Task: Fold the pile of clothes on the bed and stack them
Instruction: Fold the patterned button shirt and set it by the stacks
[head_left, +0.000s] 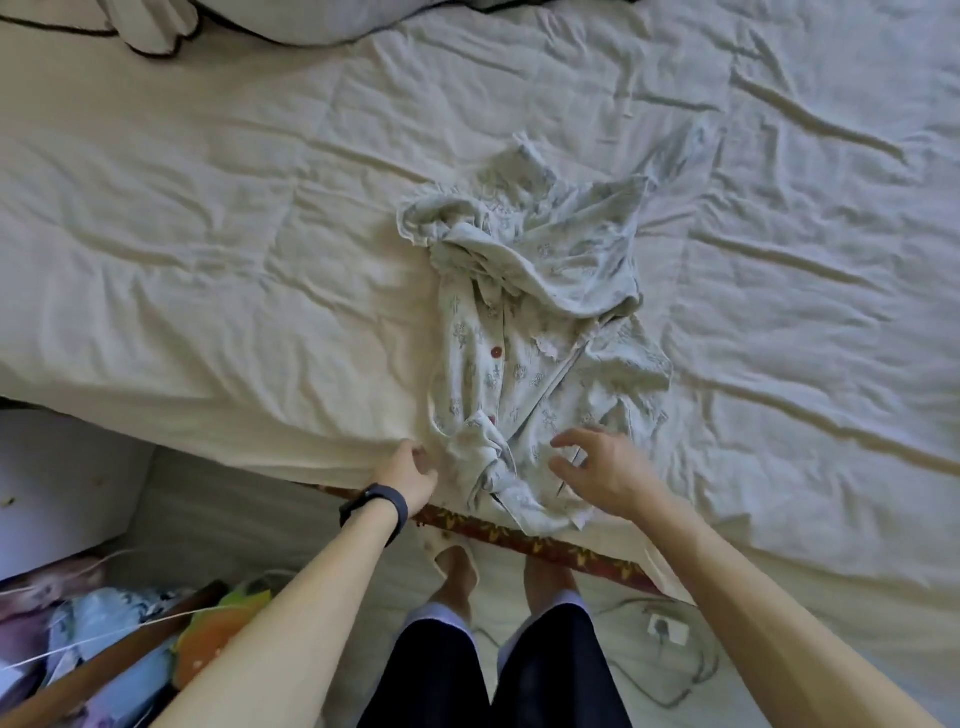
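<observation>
Near the middle of the frame, slightly right, the pile of clothes (540, 322) lies crumpled on the bed (208, 260), a pale printed garment with red buttons whose hem reaches the bed's near edge. Lower centre, the left hand (413, 470), a black wristband (374, 512) on its wrist, sits at that edge just beside the hem with fingers (423, 457) curled, though I cannot tell whether they pinch any cloth. Just right of it, the right hand (602, 467) hovers over the garment's lower part, fingers spread and loosely bent, gripping nothing.
</observation>
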